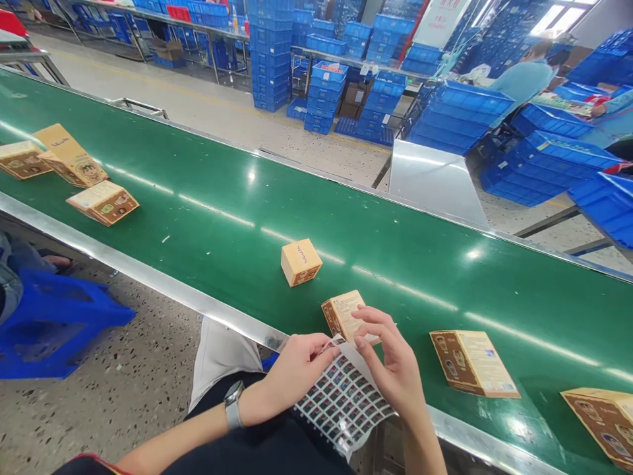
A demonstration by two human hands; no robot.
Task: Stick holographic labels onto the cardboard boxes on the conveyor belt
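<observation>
The left hand (289,371) pinches one sheet (346,400). The right hand (395,363), fingers loosely spread, is by one of seven boxes (338,313), at the sheet's twelve o'clock.

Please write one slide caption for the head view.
Left hand holds a gridded sheet, right hand close by, beside a green belt carrying boxes.

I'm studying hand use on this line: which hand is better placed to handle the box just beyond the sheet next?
Probably the right hand: its fingers are already over that box, while the left hand grips the sheet.
</observation>
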